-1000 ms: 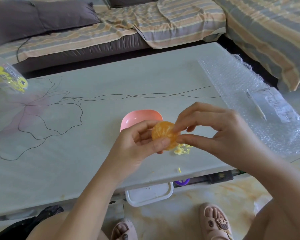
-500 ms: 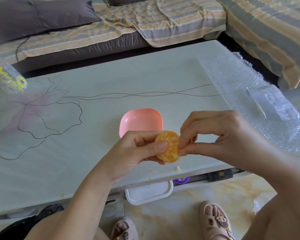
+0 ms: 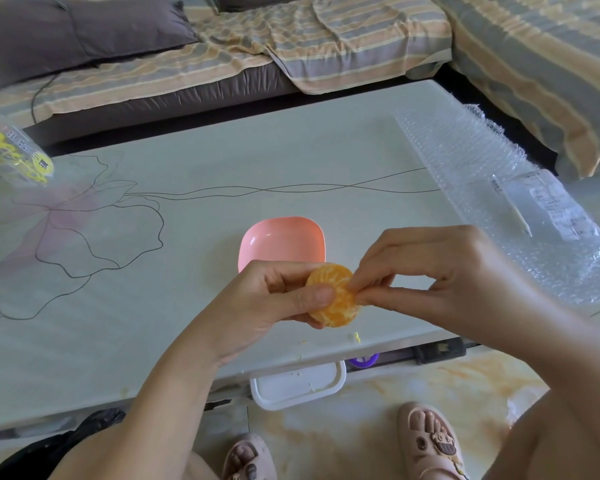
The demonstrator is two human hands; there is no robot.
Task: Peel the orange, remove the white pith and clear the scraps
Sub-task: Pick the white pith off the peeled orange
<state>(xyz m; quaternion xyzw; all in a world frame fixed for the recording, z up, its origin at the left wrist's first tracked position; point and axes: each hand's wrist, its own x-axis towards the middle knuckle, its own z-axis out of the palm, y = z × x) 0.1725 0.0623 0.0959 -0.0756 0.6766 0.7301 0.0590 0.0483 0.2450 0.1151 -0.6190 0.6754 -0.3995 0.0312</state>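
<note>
The peeled orange [image 3: 336, 299] shows bare segments with thin white lines of pith. My left hand [image 3: 274, 299] holds it from the left, thumb pressed on its front, just above the table's front edge. My right hand [image 3: 426, 275] comes in from the right, thumb and forefinger pinched together at the orange's right edge; what they pinch is too small to see. A small yellow scrap [image 3: 356, 337] lies on the table below the orange. The empty pink dish [image 3: 281, 242] sits right behind my hands.
Bubble wrap [image 3: 492, 188] with a paper label covers the table's right side. A clear packet with yellow print [image 3: 11, 154] lies at the far left. A white container [image 3: 298, 382] sits under the table edge. Sofas surround the table [image 3: 222, 161].
The orange and both hands have come down towards the table's front edge. The pile of yellow scraps seen a second ago is now out of sight. My right fingers have closed into a tighter pinch.
</note>
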